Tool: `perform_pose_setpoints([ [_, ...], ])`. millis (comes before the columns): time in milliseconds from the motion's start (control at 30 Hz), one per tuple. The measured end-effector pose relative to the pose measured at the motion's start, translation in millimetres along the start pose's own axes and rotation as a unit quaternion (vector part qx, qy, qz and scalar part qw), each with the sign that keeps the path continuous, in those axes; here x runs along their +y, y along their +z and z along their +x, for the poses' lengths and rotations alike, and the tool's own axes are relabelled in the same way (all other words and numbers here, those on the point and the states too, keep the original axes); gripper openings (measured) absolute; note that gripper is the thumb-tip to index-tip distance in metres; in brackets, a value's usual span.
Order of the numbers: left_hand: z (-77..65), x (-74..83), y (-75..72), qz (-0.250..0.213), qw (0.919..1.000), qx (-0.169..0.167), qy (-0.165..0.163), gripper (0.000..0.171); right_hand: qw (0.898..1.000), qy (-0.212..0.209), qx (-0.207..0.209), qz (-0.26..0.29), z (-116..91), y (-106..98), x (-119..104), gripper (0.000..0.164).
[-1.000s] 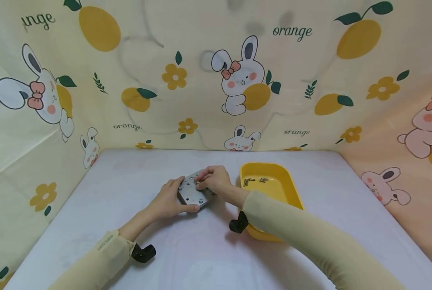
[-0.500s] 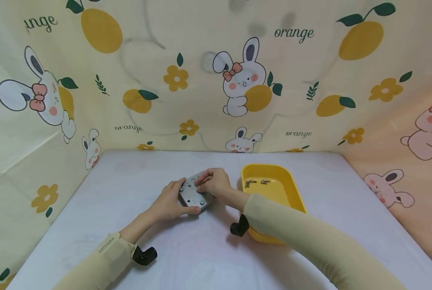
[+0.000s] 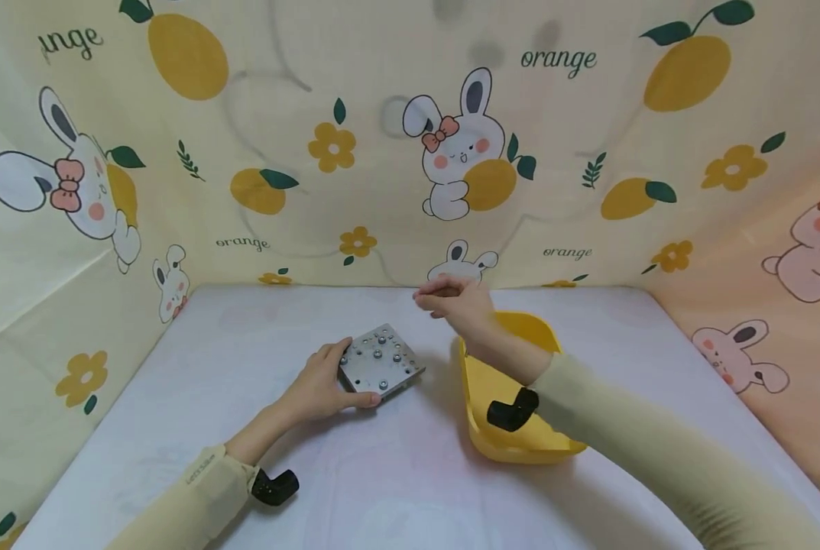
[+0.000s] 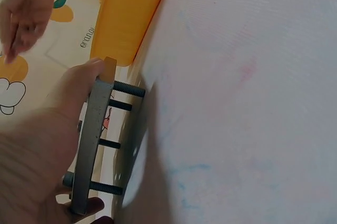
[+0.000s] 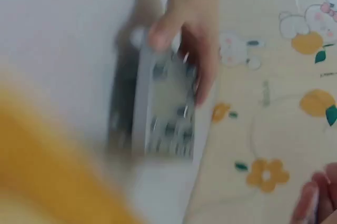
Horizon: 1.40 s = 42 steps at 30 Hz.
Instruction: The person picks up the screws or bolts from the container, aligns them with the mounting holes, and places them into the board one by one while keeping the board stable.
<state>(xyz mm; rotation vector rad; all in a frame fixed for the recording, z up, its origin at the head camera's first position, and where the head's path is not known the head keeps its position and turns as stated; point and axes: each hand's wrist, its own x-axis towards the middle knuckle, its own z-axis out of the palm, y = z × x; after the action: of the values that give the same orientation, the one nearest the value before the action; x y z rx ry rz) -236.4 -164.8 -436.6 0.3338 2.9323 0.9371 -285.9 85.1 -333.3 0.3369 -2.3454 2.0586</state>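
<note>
Currently, the left hand (image 3: 320, 384) grips a bolt-studded metal plate (image 3: 371, 369) by its edges over the desk (image 3: 396, 473). Fingers loosely bent around nothing visible, the right hand (image 3: 461, 305) hovers near the yellow tray (image 3: 525, 454).

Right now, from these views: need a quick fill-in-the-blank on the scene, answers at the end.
The hand gripping the square silver metal plate is the ______ one.
In the head view, the yellow plastic tray sits to the plate's ______.
The left wrist view shows ______ dark threaded metal shanks under the plate.
The fingers of the right hand touch ______ part of the plate.
Missing words: left; right; four; no.
</note>
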Motion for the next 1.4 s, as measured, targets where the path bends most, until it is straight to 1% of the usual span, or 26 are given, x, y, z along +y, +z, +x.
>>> perform_pose_setpoints([
  [100, 1.6, 0.3, 0.6, 0.003, 1.0000, -0.001, 0.000, 0.125, 0.999, -0.043, 0.029, -0.015, 0.7, -28.3, -2.1, 0.021],
  [167, 2.6, 0.3, 0.8, 0.003, 1.0000, -0.001, 0.001, 0.125, 0.997, -0.051, 0.041, -0.031, 2.7, -45.2, 1.5, 0.023],
  [200, 3.2, 0.5, 0.9, 0.004, 1.0000, -0.001, -0.001, 0.126, 0.997, -0.047, 0.046, -0.036, 4.4, -52.7, 4.1, 0.024],
  [267, 3.7, 0.9, 0.5, 0.007, 1.0000, -0.002, -0.001, 0.126, 0.997, -0.028, 0.057, -0.049, 8.7, -66.0, 10.8, 0.026],
  [367, 4.2, 1.3, -1.1, 0.005, 1.0000, 0.004, 0.001, 0.125, 0.996, 0.013, 0.070, -0.047, 16.4, -80.3, 23.0, 0.027],
  [467, 4.3, 0.7, -1.9, 0.009, 0.9999, 0.007, 0.000, 0.125, 0.995, 0.066, 0.058, -0.040, 20.4, -87.4, 39.0, 0.027],
  [533, 4.3, 0.0, -1.8, 0.011, 0.9999, 0.008, 0.001, 0.125, 0.993, 0.103, 0.043, -0.048, 19.6, -88.2, 50.1, 0.027],
  [600, 4.3, -0.6, -1.2, 0.012, 0.9999, 0.006, 0.002, 0.125, 0.989, 0.131, 0.024, -0.065, 16.6, -87.7, 61.0, 0.027],
  [700, 4.1, -1.3, -0.5, 0.009, 0.9999, 0.007, 0.009, 0.125, 0.985, 0.146, 0.007, -0.086, 10.7, -85.1, 74.7, 0.027],
  [833, 3.7, -2.2, -0.3, 0.009, 0.9998, 0.009, 0.013, 0.126, 0.986, 0.134, 0.002, -0.096, 6.2, -81.2, 87.3, 0.028],
  [900, 3.5, -2.2, 0.0, 0.010, 0.9998, 0.010, 0.013, 0.126, 0.985, 0.137, 0.000, -0.102, 5.4, -79.5, 91.5, 0.029],
  [1033, 3.4, -2.3, 1.9, 0.013, 0.9998, 0.009, 0.014, 0.125, 0.982, 0.133, -0.008, -0.132, 4.4, -76.0, 98.3, 0.030],
  [1133, 3.0, -2.2, 3.1, 0.012, 0.9998, 0.006, 0.016, 0.125, 0.980, 0.115, -0.009, -0.164, 4.6, -74.0, 103.2, 0.032],
  [1200, 2.6, -1.7, 3.2, 0.010, 0.9998, 0.004, 0.018, 0.124, 0.979, 0.105, -0.007, -0.174, 5.3, -72.9, 105.9, 0.032],
  [1333, 1.3, -1.0, 2.6, 0.010, 0.9998, 0.002, 0.016, 0.123, 0.979, 0.099, -0.008, -0.179, 6.7, -70.5, 109.1, 0.034],
  [1400, 0.6, -1.1, 2.2, 0.010, 0.9998, 0.004, 0.016, 0.123, 0.980, 0.102, -0.011, -0.168, 7.4, -68.7, 109.9, 0.034],
])
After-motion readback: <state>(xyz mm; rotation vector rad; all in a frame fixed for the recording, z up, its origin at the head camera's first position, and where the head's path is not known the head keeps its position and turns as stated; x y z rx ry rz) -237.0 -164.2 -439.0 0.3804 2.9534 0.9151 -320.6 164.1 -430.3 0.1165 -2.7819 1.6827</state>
